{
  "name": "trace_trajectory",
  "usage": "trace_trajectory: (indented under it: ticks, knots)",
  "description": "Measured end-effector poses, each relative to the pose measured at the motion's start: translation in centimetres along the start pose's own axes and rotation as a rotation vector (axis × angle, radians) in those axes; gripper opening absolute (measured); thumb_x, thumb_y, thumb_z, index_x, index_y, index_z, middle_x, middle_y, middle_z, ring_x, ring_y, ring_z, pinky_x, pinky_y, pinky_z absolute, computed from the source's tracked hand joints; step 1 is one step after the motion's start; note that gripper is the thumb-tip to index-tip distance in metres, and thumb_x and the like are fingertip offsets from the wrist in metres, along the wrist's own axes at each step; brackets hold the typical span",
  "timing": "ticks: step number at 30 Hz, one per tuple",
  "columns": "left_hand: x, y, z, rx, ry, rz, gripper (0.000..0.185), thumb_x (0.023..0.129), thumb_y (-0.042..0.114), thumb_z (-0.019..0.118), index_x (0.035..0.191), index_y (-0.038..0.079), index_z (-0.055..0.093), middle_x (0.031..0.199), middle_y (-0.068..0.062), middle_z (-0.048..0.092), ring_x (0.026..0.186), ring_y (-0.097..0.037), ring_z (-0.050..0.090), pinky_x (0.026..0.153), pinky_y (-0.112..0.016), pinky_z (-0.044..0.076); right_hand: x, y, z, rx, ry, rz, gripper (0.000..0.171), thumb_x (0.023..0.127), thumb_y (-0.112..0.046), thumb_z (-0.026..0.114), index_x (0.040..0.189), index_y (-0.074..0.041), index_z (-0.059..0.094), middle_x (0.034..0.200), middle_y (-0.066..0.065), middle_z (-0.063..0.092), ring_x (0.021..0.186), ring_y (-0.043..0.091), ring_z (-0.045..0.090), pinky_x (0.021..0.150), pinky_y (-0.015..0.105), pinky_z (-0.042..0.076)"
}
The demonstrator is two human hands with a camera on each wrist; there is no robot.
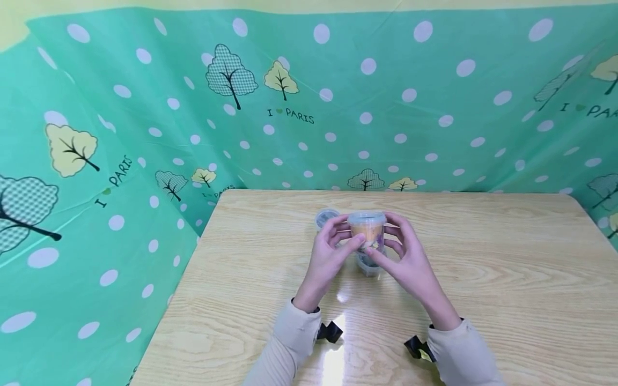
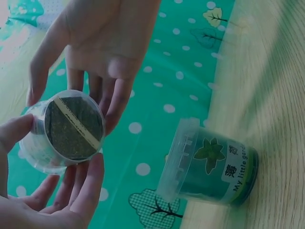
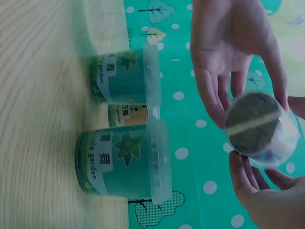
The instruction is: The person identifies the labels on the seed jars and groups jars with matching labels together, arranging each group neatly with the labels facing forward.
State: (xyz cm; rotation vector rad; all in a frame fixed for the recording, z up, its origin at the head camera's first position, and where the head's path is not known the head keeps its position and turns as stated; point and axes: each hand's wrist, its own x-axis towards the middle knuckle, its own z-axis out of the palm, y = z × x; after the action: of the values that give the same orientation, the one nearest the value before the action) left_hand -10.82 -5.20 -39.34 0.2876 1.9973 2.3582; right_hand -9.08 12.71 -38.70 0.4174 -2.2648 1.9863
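Observation:
A small clear plastic plant cup (image 1: pixel 368 231) with a lid and an orange label is held up between both hands. Its base, in the left wrist view, shows dark contents behind a pale printed strip (image 2: pixel 77 125). My left hand (image 1: pixel 330 256) grips one side, thumb on the near face. On the other side my right hand (image 1: pixel 411 261) grips it too, fingers curved around. Below, a lidded green cup (image 3: pixel 119 162) stands upright on the table. Another green cup (image 3: pixel 125 76) and a partly hidden orange-labelled cup (image 3: pixel 131 116) stand there as well.
The wooden table (image 1: pixel 232 289) spreads out on both sides of the hands. A green polka-dot cloth (image 1: pixel 309 69) printed with trees hangs behind it and along the left. Black camera mounts (image 1: pixel 330 332) sit at the wrists.

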Motion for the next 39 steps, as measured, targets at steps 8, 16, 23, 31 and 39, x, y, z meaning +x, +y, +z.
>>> trace_trajectory:
  ticks: [8,16,23,31,39]
  knots:
    - [0.15,-0.04,0.32,0.034,-0.002,-0.019,0.057,0.086,0.013,0.077,0.136,0.008,0.050,0.127,-0.014,0.059,0.111,-0.022,0.058,0.093,-0.034,0.055,-0.05,-0.06,0.24,-0.001,0.026,0.026,0.073,0.088,-0.005,0.074,0.149,-0.006,0.034,0.144,0.011,0.042,0.123,0.018,0.049,0.099,0.012,0.047]
    - [-0.14,0.14,0.18,0.052,-0.061,-0.031,0.063,0.089,0.018,0.074,0.144,0.012,0.043,0.132,-0.012,0.056,0.119,-0.024,0.056,0.102,-0.037,0.051,-0.25,0.00,0.00,0.050,0.023,0.001,0.071,0.089,0.000,0.071,0.148,-0.001,0.033,0.142,0.015,0.041,0.121,0.015,0.051,0.101,0.015,0.048]
    - [-0.76,0.14,-0.29,0.051,-0.122,-0.027,0.065,0.092,0.015,0.068,0.149,0.012,0.039,0.142,-0.016,0.051,0.130,-0.029,0.050,0.112,-0.040,0.044,-0.43,0.17,0.26,0.072,-0.007,0.017,0.071,0.089,0.001,0.070,0.149,0.000,0.032,0.145,0.017,0.040,0.123,0.011,0.051,0.101,0.016,0.047]
    - [-0.36,-0.05,-0.20,0.048,-0.130,0.020,0.063,0.091,0.015,0.070,0.147,0.011,0.042,0.140,-0.015,0.053,0.128,-0.027,0.051,0.115,-0.041,0.039,-0.21,0.06,0.03,0.065,-0.022,0.022,0.070,0.092,-0.003,0.067,0.151,-0.001,0.030,0.149,0.016,0.037,0.133,0.027,0.044,0.103,0.014,0.045]
    - [-0.04,-0.08,0.15,0.038,-0.071,-0.001,0.061,0.089,0.012,0.072,0.144,0.011,0.045,0.135,-0.016,0.057,0.122,-0.026,0.055,0.106,-0.038,0.048,-0.38,-0.05,-0.05,0.047,0.019,-0.036,0.073,0.090,0.001,0.069,0.152,-0.001,0.029,0.149,0.014,0.036,0.132,0.025,0.040,0.105,0.013,0.043]
